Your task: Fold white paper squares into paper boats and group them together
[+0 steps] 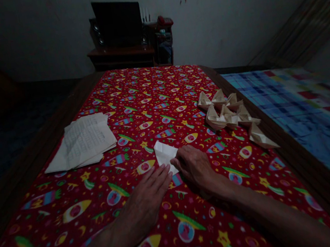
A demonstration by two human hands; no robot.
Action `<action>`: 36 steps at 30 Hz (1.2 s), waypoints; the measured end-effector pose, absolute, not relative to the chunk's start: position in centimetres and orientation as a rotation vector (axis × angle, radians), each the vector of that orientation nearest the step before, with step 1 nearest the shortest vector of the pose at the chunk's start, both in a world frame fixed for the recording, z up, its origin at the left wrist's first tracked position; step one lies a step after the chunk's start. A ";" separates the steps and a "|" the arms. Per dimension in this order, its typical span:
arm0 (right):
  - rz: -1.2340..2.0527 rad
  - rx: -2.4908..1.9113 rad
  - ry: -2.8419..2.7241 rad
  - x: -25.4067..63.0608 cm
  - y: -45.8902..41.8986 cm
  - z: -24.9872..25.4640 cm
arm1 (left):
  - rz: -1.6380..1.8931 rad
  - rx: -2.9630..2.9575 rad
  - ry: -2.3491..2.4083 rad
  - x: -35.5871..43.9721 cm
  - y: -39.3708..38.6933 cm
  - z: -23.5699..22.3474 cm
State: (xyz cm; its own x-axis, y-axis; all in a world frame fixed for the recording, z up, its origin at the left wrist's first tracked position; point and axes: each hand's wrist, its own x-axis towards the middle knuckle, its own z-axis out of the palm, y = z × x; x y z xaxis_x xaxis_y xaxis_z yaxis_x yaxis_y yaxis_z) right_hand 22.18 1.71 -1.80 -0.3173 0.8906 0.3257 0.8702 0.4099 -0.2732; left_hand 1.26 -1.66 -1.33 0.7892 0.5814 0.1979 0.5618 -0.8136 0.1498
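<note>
A small folded piece of white paper [165, 152] lies on the red patterned cloth in front of me. My left hand [149, 190] rests flat on the cloth, fingers stretched out, with the fingertips on the paper's lower edge. At the paper's right side, my right hand [195, 166] has its fingers curled in and closed on the edge. Several folded paper boats [227, 111] stand grouped on the right of the cloth. To the left is a stack of paper sheets [83, 140], the top one covered in printed or written lines.
The red cloth [156, 104] with rockets covers a long surface with dark wooden edges [307, 169]. A blue checked sheet [259, 99] spreads at the right. By the far wall, a black monitor [118, 22] and speakers stand on a wooden desk [120, 52].
</note>
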 end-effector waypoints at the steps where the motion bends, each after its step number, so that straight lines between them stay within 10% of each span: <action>1: 0.060 -1.504 -2.248 22.2 1.7 -1.8 | 0.351 2.902 0.923 1.3 -1.7 -1.3; 16: 0.176 -1.022 -2.641 24.2 -2.3 -1.5 | 0.258 3.036 0.948 1.1 -2.0 -0.5; 36: -0.085 -1.603 -2.212 24.1 0.3 -0.5 | 0.476 2.670 0.816 2.4 8.3 0.8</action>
